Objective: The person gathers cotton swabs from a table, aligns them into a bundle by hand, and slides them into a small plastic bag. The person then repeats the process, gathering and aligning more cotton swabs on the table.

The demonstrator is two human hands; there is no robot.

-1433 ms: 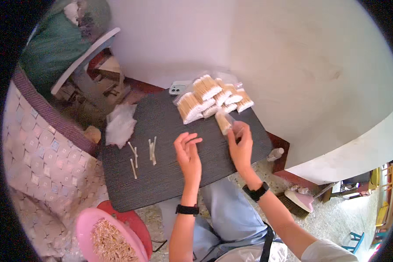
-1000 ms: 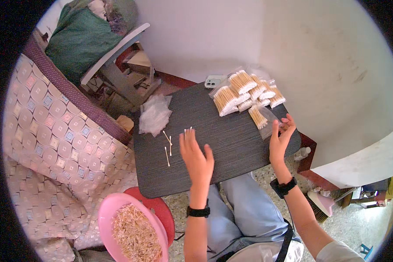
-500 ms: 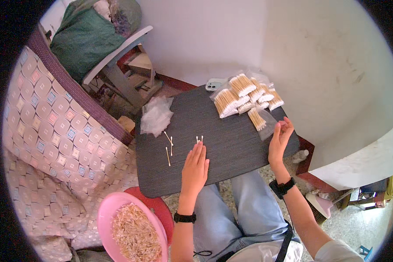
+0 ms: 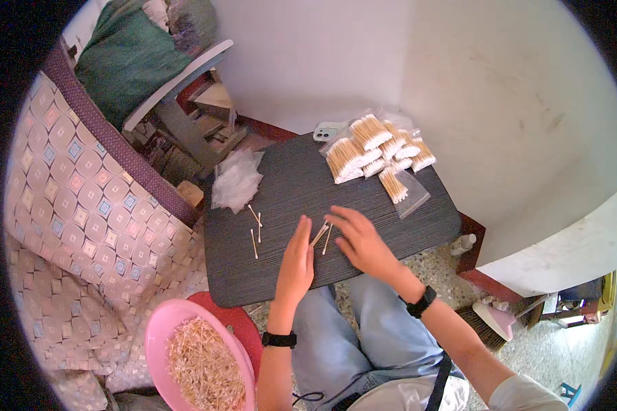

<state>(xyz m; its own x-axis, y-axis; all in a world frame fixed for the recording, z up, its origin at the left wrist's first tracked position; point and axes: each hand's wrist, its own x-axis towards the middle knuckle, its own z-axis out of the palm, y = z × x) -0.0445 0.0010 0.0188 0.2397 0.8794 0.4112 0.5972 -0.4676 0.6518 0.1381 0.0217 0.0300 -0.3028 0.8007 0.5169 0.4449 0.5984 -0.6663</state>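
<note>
Wooden cotton swabs (image 4: 322, 236) between flat left hand (image 4: 296, 264) and open right hand (image 4: 361, 241): light, thin, snappable; pinch mid-stick.

Both hands low and close together, fingers extended.

The left hand (image 4: 296, 260) stands on edge, fingers straight and pressed together, palm turned toward the right hand; a dark band circles its wrist, and the forearm rises straight from the lower edge. The right hand (image 4: 360, 241) lies palm down, fingers loosely spread and pointing left, its forearm angling in from the lower right with a dark wristband.
</note>
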